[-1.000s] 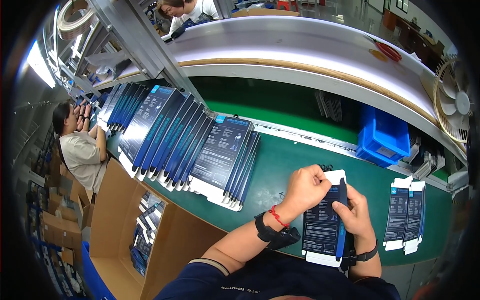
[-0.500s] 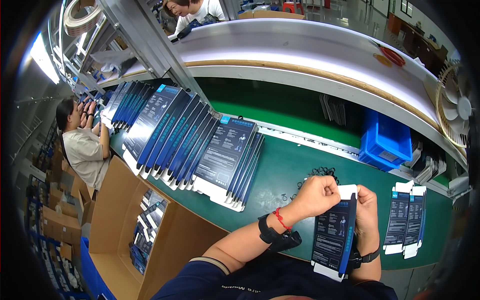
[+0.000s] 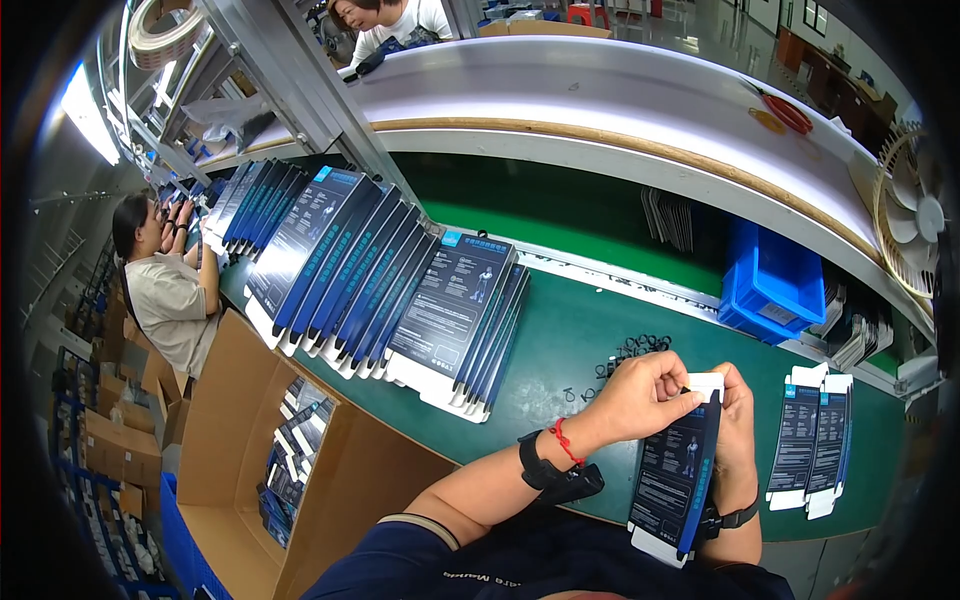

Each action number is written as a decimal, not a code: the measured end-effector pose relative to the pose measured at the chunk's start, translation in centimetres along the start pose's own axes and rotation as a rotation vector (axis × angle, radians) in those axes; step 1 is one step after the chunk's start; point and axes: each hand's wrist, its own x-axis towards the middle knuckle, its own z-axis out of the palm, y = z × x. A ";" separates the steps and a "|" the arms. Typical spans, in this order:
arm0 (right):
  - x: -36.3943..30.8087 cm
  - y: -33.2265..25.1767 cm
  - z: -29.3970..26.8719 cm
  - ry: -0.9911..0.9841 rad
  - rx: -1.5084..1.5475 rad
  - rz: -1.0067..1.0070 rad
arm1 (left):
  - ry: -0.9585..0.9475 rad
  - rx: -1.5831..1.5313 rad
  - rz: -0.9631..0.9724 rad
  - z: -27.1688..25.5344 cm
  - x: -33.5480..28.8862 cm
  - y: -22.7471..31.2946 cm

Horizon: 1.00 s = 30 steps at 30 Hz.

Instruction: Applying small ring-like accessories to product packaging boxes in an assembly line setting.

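A slim dark-blue cardboard box [image 3: 668, 480] with white end flaps stands tilted in front of me. My right hand [image 3: 738, 425] wraps around its right side near the top, fingers closed on it. At the white top flap, my left hand [image 3: 652, 396] pinches, thumb and fingers together, on a small black hook mostly hidden by the fingertips. Just beyond my left hand lies a pile of small black hooks [image 3: 645, 346] on the green table [image 3: 560, 320]. The box's lower white flap hangs out near my body.
Rows of similar boxes [image 3: 440, 310] lean at left; several flat ones [image 3: 812, 440] lie at right. A large open carton [image 3: 365, 490] holds more boxes. A blue bin [image 3: 770, 285] sits under the white shelf [image 3: 600, 90], near a fan [image 3: 915, 210]. A co-worker [image 3: 165, 280] works at far left.
My left hand has shifted slightly right, its thumb now lying against the box's top. The box has tilted a little to the right, and a dark piece shows by the thumb.
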 end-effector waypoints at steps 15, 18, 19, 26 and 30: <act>-0.4 -0.8 0.3 0.058 0.262 -0.157 | -0.045 -0.392 -0.096 -0.1 0.3 -0.9; 0.0 -0.5 0.7 0.117 0.305 -0.057 | 0.173 -0.568 0.044 -0.9 0.7 -0.8; 0.3 -0.5 0.8 0.115 0.329 -0.041 | 0.285 -0.559 0.081 -1.4 0.9 -0.6; -0.2 0.1 0.3 -0.177 0.002 0.145 | 0.634 -0.702 0.114 -3.3 1.1 -0.3; -0.2 0.3 0.7 -0.128 0.077 0.190 | 0.423 -0.856 0.082 -2.8 0.6 1.0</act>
